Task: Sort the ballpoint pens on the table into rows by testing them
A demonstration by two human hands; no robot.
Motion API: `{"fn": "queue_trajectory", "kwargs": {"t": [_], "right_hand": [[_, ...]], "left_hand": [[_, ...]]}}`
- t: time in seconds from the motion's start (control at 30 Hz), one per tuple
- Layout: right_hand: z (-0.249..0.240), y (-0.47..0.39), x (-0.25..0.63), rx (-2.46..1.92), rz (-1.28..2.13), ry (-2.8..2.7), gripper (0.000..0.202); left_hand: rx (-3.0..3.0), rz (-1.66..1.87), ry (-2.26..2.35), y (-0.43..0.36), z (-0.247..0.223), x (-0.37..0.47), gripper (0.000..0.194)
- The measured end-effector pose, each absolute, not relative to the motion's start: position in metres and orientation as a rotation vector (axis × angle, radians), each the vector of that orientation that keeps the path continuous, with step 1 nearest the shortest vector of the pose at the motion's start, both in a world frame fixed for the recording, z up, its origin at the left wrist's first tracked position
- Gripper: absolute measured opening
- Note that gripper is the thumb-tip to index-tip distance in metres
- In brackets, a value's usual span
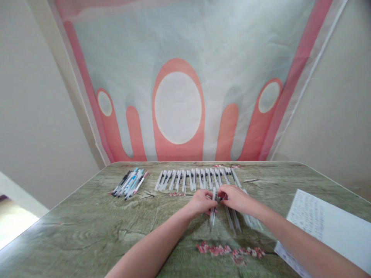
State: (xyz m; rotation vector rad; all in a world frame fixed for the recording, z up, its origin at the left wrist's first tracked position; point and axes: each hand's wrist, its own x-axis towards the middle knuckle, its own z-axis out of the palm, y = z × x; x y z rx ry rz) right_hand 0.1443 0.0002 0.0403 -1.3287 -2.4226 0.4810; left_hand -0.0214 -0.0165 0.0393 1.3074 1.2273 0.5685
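My left hand [203, 201] is closed around an upright-looking clear pen barrel [213, 216] in front of me. Right beside it, my right hand [232, 196] has its fingers curled in a pinch near the barrel's upper part; a small dark bit shows at the fingertips, too small to name. Under and below the right hand lie several loose clear barrels [232, 220], partly hidden by the wrist. Beyond both hands, a row of clear pens with dark parts near their tops [191, 180] lies side by side.
A pile of coloured pens [130, 183] lies at the far left of the wood-patterned table [95, 224]. Sheets of paper with writing [336, 227] lie at the right, partly under my right forearm. A printed backdrop [243, 58] rises behind the table.
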Motion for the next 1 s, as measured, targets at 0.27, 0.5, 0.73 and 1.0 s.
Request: {"fn": "queue_trajectory", "kwargs": {"t": [0.27, 0.5, 0.73, 1.0], "right_hand": [[0.046, -0.001, 0.145, -1.37, 0.44, -2.383, 0.013], [0.058, 0.002, 0.152, -1.34, 0.428, -2.318, 0.009], [0.063, 0.004, 0.155, -1.336, 0.416, -2.3, 0.015], [0.073, 0.016, 0.176, -1.372, 0.43, -2.198, 0.018]], "left_hand": [[1.351, 0.567, 1.265, -0.014, 0.031, -0.022, 0.041], [1.476, 0.602, 1.279, -0.014, 0.025, -0.025, 0.045], [1.414, 0.618, 1.218, -0.015, 0.026, -0.024, 0.048], [1.437, 0.586, 1.277, -0.021, 0.035, -0.023, 0.044]]}}
